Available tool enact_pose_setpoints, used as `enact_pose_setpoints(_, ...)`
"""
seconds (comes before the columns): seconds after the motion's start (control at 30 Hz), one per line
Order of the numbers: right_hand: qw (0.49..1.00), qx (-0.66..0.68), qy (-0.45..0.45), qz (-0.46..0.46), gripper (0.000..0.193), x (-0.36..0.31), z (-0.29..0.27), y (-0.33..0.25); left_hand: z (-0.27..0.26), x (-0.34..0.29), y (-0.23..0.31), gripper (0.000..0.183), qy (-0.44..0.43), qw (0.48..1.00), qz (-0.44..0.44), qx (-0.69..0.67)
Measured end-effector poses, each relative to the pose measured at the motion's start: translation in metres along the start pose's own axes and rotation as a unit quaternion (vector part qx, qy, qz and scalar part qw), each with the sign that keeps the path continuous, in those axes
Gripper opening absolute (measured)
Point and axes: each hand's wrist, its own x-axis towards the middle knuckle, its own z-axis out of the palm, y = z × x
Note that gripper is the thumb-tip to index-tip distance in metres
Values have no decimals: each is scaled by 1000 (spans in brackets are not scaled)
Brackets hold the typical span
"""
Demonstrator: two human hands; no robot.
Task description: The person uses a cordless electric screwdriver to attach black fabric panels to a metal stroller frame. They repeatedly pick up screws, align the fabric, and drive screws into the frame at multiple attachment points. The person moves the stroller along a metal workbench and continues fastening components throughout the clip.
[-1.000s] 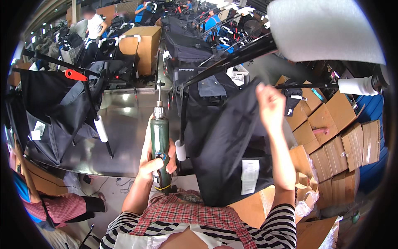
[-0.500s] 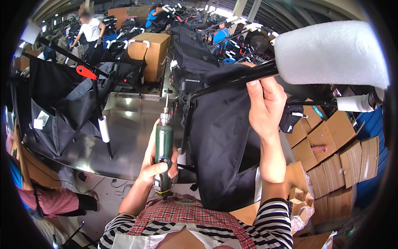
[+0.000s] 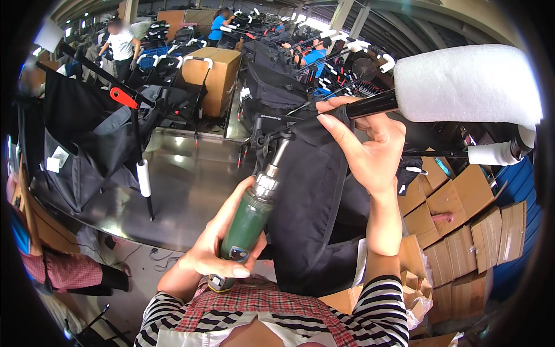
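My left hand [image 3: 211,248] is wrapped round a green electric screwdriver [image 3: 247,217], thumb along its body. Its silver bit slants up and right, the tip meeting the black fabric and frame joint; a small dark piece sits at the tip, too small to make out. With thumb and fingers, my right hand [image 3: 378,147] grips a black frame tube [image 3: 370,105] where the black fabric [image 3: 306,202] wraps its end. A white foam sleeve [image 3: 462,84] covers the tube's outer part. The fabric hangs down in front of me, and the frame looks like a stroller's.
On the dark metal table [image 3: 179,191], another black folding frame [image 3: 75,139] with a red lever [image 3: 123,98] stands at left. A cardboard box [image 3: 214,75] is beyond it. Flattened cartons [image 3: 462,248] lean at right. Co-workers and many frames fill the background.
The screwdriver has swung right and tilted, bringing its tip from open space to the fabric-covered tube. My right hand has shifted its fingers leftward along the tube onto the fabric.
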Motion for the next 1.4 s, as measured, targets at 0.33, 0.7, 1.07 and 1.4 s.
enact_pose_setpoints(0.33,987,104,-94,-83,24,3,-12,10,26,15,11,124,-25,995,-11,93)
enact_pose_setpoints(0.7,993,25,-64,-100,37,0,-9,8,51,21,2,120,46,982,25,180)
enact_pose_setpoints(1.07,993,13,-83,-87,34,-2,-15,12,67,32,-12,115,-4,991,-6,-135)
enact_pose_setpoints(1.4,992,1,-77,99,27,-65,-101,52,24,9,-52,150,-96,977,-111,-157)
